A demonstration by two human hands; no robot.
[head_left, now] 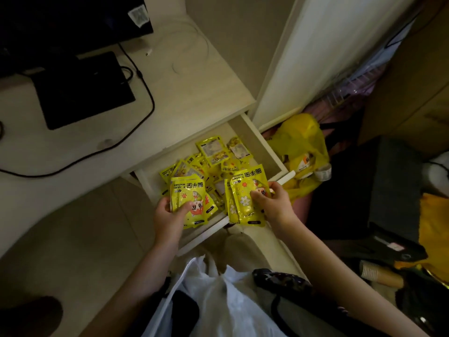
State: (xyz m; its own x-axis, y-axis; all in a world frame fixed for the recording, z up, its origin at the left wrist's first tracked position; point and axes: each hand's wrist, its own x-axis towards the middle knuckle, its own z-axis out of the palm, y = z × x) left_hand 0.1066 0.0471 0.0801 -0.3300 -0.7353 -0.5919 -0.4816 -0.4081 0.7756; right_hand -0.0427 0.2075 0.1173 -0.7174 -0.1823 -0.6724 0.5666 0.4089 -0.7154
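Your left hand [167, 215] had its thumb laid flat across the face of a small stack of yellow hand-warmer packets [192, 198]. Its other fingers were curled behind, gripping the stack at its near edge. Your right hand [272, 203] pinched a second stack [245, 188] the same way, thumb on the front and fingers wrapped round the right side. How many packets each hand held I could not tell, as the edges blurred together.

You held the two stacks side by side, slightly apart, over the near end of the open drawer [264, 144]. Inside it lay a heap of loose packets [213, 154], overlapping, some showing the cartoon front and some the printed back.

A white plastic bag [218, 300] sat in your lap between your forearms, a dark shape beside it. On the floor just right of the drawer slumped a yellow plastic bag [301, 137] with something white-labelled in it. The desk [194, 88] above the drawer carried a black pad [82, 91] and a looping cable [148, 93].
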